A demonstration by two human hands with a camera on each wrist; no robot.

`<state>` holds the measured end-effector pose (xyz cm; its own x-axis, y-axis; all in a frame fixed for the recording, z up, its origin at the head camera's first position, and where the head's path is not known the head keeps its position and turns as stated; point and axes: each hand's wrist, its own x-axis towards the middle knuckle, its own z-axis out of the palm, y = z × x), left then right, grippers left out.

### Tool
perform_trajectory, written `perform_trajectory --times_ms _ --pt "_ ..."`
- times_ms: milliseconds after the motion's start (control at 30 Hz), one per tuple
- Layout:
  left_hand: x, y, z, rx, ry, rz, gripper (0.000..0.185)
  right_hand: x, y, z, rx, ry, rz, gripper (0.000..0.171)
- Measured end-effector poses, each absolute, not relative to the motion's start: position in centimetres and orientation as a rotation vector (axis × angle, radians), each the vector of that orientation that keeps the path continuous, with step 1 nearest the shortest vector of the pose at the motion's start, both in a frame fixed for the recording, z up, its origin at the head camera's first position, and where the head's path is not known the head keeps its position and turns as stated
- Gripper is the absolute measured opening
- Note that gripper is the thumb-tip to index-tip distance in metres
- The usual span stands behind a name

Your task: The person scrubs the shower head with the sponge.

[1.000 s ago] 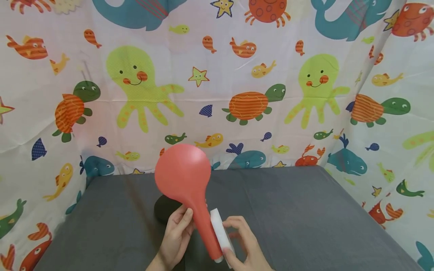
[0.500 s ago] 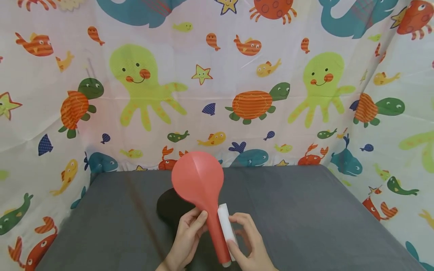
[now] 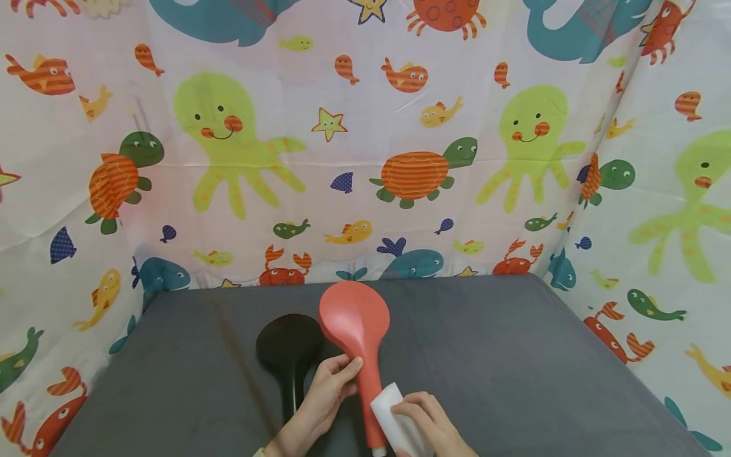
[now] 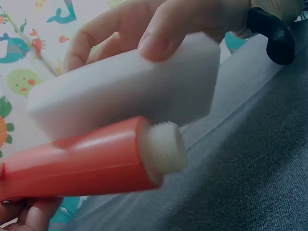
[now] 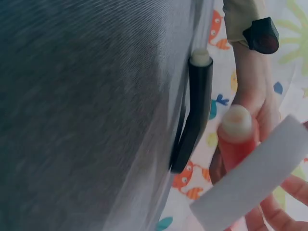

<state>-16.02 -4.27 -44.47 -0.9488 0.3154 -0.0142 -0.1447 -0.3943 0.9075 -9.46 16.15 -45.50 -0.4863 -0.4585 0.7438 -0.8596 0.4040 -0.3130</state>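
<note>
Just ahead of the left grip (image 3: 328,393) extends the red paddle (image 3: 360,346), pinched at its handle (image 3: 371,403); the right grip (image 3: 431,419) clamps a white block (image 3: 396,423) alongside. Best keep the block flat along it. A black paddle (image 3: 290,351) lies close left of the left grip; desk (image 3: 491,355) spreads right of the right grip.

On the bench covered in dark grey woven cloth (image 3: 514,374), left of its middle, lies a glossy black paddle-shaped object with a round head (image 3: 289,343), the head toward the far edge, the handle, tipped with a pale plug (image 5: 200,57), toward the near edge. A white fabric curtain printed with colourful sea creatures (image 3: 308,197) hangs along the far, left and right edges.
</note>
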Motion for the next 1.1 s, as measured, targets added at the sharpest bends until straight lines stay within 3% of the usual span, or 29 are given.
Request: perform_trajectory --times_ms 333,500,833,1100 --pt "-17.3 -2.5 -46.0 0.170 1.537 2.334 0.021 -9.5 18.1 -45.8 0.666 -2.381 0.721 0.047" --pt "-17.6 -2.2 -46.7 0.097 1.527 2.312 0.026 -9.8 18.5 -46.1 0.452 -2.506 0.601 0.043" --pt "-17.6 -2.1 -48.7 0.022 1.485 2.305 0.040 -10.1 18.5 -46.4 0.480 -2.715 0.510 0.027" --pt "-17.7 -1.8 -49.3 0.025 1.483 2.314 0.039 -10.3 18.6 -46.9 0.554 -2.794 0.491 0.032"
